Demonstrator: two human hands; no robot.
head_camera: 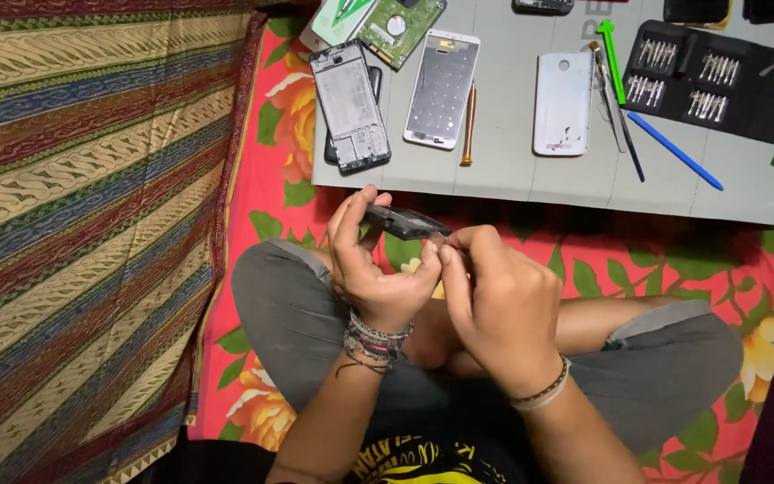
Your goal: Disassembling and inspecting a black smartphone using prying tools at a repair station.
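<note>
Right hand (499, 300) — fingers pinched narrow at the edge of a dark phone (402, 221), held over the lap. Left hand (371, 260) — wrapped round its other end. Steady grip and a shallow, gentle pry likely serve best. Grey mat (512, 175) beyond: phone frames, screwdriver (468, 125).

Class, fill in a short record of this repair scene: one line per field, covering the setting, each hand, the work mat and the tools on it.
Setting: person sitting cross-legged on a floral cloth
Left hand: grips a dark phone part
Right hand: fingertips pinch the part's near end
Work mat: grey, lying ahead of the knees
On mat: black phone frame, white phone frame, white back cover, circuit board
Tools: screwdriver bit case, blue pry stick, green pry tools
</note>
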